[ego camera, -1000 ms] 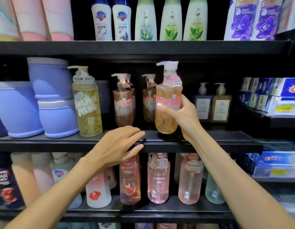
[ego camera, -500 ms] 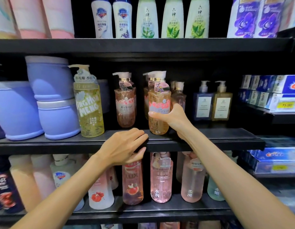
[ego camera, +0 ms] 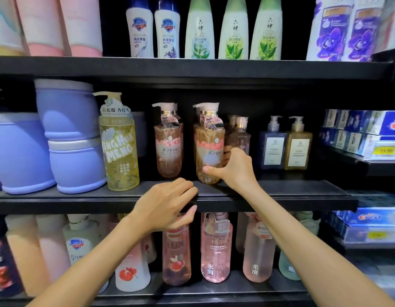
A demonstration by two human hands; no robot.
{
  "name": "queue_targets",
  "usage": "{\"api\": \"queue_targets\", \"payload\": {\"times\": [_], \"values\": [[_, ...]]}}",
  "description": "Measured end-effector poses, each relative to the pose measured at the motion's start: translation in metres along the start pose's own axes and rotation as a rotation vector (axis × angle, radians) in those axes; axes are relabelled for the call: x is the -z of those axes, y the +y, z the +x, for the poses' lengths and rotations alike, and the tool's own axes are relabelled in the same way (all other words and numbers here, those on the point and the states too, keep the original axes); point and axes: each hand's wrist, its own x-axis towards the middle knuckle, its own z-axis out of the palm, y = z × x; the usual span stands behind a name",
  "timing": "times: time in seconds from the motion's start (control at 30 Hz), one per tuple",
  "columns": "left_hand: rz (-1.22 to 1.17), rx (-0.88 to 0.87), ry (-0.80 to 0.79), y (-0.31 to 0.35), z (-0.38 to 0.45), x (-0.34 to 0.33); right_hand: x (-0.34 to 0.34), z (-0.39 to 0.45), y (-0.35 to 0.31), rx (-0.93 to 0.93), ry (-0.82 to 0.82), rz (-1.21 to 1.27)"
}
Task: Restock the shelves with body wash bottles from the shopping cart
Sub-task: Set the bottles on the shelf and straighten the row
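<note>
Head view: now standing upright on the middle shelf (ego camera: 280, 191), the amber Kirstie bottle (ego camera: 208, 151), no longer lifted clear of the board as a second ago, and set farther back and lower than half a second ago. Sitting in line with a matching Kirstie bottle (ego camera: 169, 142) to its left, well apart from it, and just in front of a paler pump bottle (ego camera: 238, 138) behind on the right. Still holding the bottle low on its right side, the right hand (ego camera: 234, 171): thumb lying across the lower front, fingers curled round the far side and mostly hidden, so the grip wrapping the base rather than the label. Bottle lying up and to the left of that grip, pump head pointing left. Resting on the front lip of the same shelf as before, the left hand (ego camera: 167, 204), fingers bent over the edge and thumb tucked beneath, holding no bottle. Standing farther left, a yellow-green pump bottle (ego camera: 119, 147) and stacked purple tubs (ego camera: 68, 134).
</note>
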Motion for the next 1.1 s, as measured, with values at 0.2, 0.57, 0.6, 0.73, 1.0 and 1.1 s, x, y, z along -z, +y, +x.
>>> {"api": "queue_targets", "payload": {"times": [0.2,0.57,0.6,0.73,1.0,1.1], "values": [[-0.01,0.006,0.015,0.0,-0.001,0.0,-0.015,0.017,-0.006,-0.033,0.003,-0.07],[-0.026,0.007,0.03,0.001,-0.001,-0.001,-0.02,0.024,-0.005,-0.05,-0.054,-0.008],[-0.026,0.008,0.029,0.0,-0.001,-0.001,-0.02,0.024,-0.006,-0.051,-0.061,-0.012],[-0.026,0.019,0.028,0.0,-0.001,-0.001,-0.019,0.024,-0.006,-0.048,-0.074,-0.014],[-0.034,0.01,0.066,0.0,-0.002,-0.003,-0.017,0.022,-0.004,-0.019,-0.076,-0.012],[-0.043,0.006,0.076,-0.002,-0.002,-0.004,-0.017,0.02,-0.005,-0.021,-0.097,-0.027]]}}
